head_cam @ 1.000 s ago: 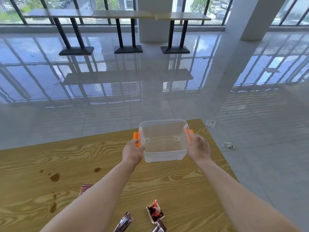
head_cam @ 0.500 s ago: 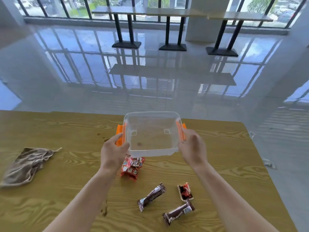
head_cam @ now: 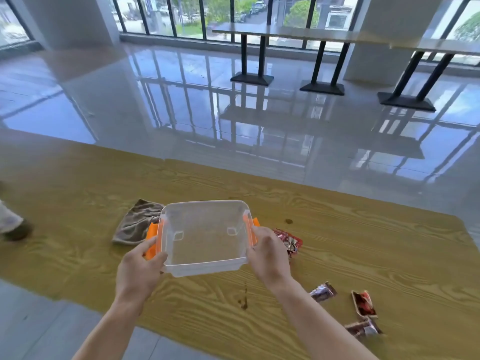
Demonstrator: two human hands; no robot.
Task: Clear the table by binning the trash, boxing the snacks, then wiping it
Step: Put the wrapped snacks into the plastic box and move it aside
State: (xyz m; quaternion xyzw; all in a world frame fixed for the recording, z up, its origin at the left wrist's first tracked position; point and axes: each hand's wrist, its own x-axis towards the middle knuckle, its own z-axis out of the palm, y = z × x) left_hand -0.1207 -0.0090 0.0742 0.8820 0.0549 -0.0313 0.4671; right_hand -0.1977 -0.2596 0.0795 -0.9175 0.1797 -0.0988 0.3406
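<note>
I hold an empty clear plastic box [head_cam: 205, 237] with orange side clips above the wooden table [head_cam: 337, 242]. My left hand [head_cam: 139, 272] grips its left side and my right hand [head_cam: 270, 258] grips its right side. A red snack packet [head_cam: 291, 241] lies just right of the box, partly behind my right hand. Three more wrappers lie at the right front: a dark one [head_cam: 323, 292], a red torn one [head_cam: 363, 304] and a dark one [head_cam: 363, 329]. A brown cloth [head_cam: 135, 222] lies behind the box's left side.
Brown stains mark the wood at one spot [head_cam: 288, 221] and a streak [head_cam: 243, 300]. Someone's shoe and trouser leg [head_cam: 13, 224] show at the left edge. Shiny tiled floor and dark-legged tables [head_cam: 285, 35] stand beyond the far edge.
The view has swung left along the table with the box still in both hands. The cloth now lies right behind the box and the snack wrappers have shifted to the right.
</note>
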